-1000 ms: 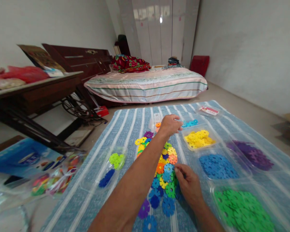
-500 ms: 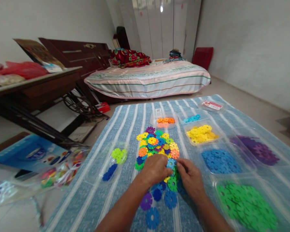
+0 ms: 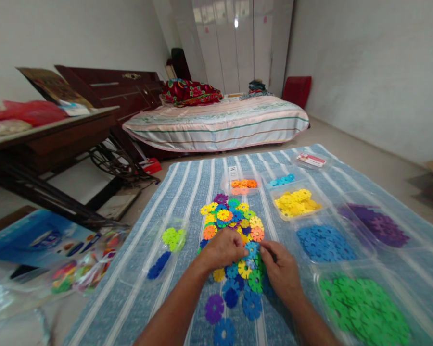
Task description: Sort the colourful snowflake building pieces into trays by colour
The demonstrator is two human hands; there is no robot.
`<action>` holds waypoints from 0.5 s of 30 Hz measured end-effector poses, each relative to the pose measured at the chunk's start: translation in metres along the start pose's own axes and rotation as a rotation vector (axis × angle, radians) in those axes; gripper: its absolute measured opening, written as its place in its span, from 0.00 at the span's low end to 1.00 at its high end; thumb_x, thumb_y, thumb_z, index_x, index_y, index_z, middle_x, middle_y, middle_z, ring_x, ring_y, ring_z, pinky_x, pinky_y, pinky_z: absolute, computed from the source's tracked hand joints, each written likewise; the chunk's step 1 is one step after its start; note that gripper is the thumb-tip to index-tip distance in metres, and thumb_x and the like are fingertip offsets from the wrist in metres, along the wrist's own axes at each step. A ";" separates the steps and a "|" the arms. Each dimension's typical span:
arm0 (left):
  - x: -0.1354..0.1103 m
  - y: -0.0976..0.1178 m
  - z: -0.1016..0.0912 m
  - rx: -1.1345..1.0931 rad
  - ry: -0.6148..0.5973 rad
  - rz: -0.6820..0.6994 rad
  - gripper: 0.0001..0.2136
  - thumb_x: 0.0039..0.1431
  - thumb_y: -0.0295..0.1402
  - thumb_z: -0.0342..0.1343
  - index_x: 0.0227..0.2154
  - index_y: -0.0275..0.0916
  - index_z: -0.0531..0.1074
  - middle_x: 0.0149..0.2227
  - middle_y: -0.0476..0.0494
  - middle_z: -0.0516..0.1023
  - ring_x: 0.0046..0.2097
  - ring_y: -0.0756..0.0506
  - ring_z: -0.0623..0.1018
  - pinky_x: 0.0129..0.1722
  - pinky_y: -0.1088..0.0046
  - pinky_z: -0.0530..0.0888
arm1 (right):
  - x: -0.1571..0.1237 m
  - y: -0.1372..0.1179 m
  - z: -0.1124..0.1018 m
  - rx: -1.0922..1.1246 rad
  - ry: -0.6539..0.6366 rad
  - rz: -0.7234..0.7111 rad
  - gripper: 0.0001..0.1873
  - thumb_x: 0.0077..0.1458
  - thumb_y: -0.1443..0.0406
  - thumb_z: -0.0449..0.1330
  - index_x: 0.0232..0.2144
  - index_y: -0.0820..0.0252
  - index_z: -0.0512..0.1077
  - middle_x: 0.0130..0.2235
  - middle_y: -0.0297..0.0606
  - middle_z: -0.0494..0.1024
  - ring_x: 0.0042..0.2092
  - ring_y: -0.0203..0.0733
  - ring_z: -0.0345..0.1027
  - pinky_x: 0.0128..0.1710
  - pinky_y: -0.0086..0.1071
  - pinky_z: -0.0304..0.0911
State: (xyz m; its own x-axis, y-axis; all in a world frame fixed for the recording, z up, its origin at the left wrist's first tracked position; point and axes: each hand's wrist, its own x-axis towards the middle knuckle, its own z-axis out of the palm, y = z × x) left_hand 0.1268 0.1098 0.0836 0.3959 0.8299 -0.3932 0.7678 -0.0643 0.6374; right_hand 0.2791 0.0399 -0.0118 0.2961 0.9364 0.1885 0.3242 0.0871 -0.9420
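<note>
A heap of joined and loose flower-shaped plastic interlocking discs point(image 3: 234, 216) in many colours lies mid-table. Over its lower middle, my left hand point(image 3: 223, 250) is curled with thumb and fingers pressed together. Its fingertips meet the left edge of a light-blue interlocking disc point(image 3: 251, 249), and what they pinch is hidden. From the other side my right hand point(image 3: 282, 266) pinches at that disc's right edge with thumb and forefinger. Below the hands are a yellow disc point(image 3: 244, 270), a green disc point(image 3: 255, 281), a purple disc point(image 3: 214, 309) and several blue discs point(image 3: 251, 305).
Clear tubs on the right hold green point(image 3: 364, 305), blue point(image 3: 324, 242), purple point(image 3: 378, 226) and yellow discs point(image 3: 298, 203). An orange-disc tub point(image 3: 243, 185) stands behind the heap. Leftward is a tray point(image 3: 137, 276) with lime and dark-blue discs. A striped cloth point(image 3: 104, 307) covers the table.
The view has shifted slightly. My left hand has drawn back a little to the left, uncovering more of the light-blue and yellow discs. My right hand stays beside the light-blue disc.
</note>
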 end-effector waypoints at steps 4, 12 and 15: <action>0.028 0.026 -0.016 -0.201 0.081 0.032 0.08 0.46 0.32 0.57 0.17 0.35 0.68 0.15 0.54 0.67 0.18 0.55 0.66 0.20 0.80 0.62 | 0.000 -0.001 0.001 0.006 0.007 -0.007 0.13 0.56 0.58 0.54 0.35 0.56 0.77 0.36 0.38 0.79 0.39 0.44 0.71 0.40 0.36 0.65; 0.092 0.111 -0.037 -0.541 0.344 0.129 0.04 0.53 0.29 0.55 0.30 0.33 0.72 0.27 0.47 0.75 0.24 0.55 0.74 0.24 0.81 0.67 | -0.001 0.001 0.000 0.028 -0.003 -0.001 0.14 0.56 0.57 0.54 0.35 0.57 0.76 0.36 0.38 0.78 0.39 0.44 0.71 0.40 0.36 0.65; 0.085 0.097 -0.032 -0.236 0.273 0.154 0.05 0.53 0.29 0.54 0.28 0.33 0.73 0.25 0.47 0.75 0.24 0.53 0.74 0.25 0.79 0.68 | -0.001 0.000 -0.001 0.021 -0.008 0.003 0.14 0.56 0.58 0.54 0.35 0.57 0.76 0.36 0.38 0.78 0.39 0.43 0.71 0.40 0.35 0.65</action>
State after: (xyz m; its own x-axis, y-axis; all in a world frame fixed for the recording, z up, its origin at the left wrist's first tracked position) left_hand 0.2187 0.1914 0.1332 0.3247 0.9393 -0.1106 0.5601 -0.0967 0.8228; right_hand 0.2795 0.0391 -0.0122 0.2896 0.9394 0.1836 0.3047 0.0913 -0.9481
